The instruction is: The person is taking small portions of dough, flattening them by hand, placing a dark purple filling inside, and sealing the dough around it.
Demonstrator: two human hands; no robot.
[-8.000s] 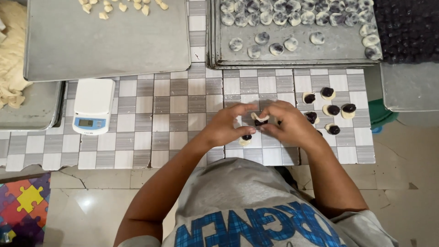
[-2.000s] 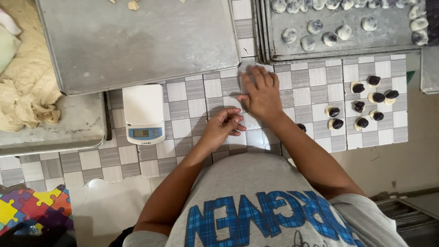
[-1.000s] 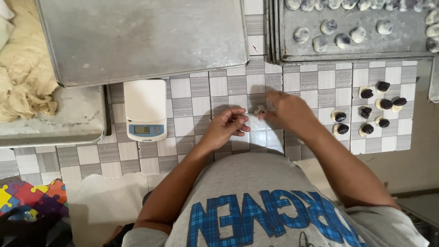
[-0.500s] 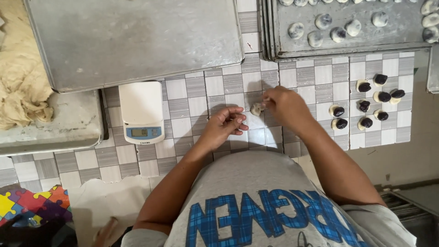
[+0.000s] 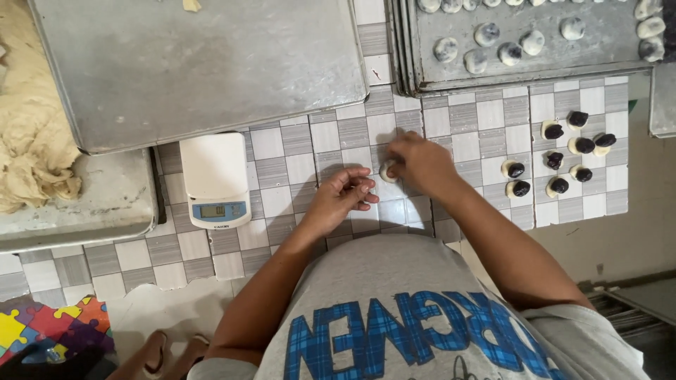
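Two hands meet over the checked tabletop [image 5: 282, 151], close to its near edge. Our right hand [image 5: 422, 163] has its fingers closed around a small pale dough ball [image 5: 386, 171] that rests on the tiles; our left hand [image 5: 341, 200] sits just beside it, fingers curled loosely and holding nothing. Bare tiles lie between the hands and the white scale [image 5: 214, 179] on the left. To the right, a cluster of dough rounds with dark filling [image 5: 563, 151] sits near the tabletop's right edge. Beyond, a large empty tray [image 5: 197, 67] and a tray of filled balls [image 5: 521, 63] crowd the far side
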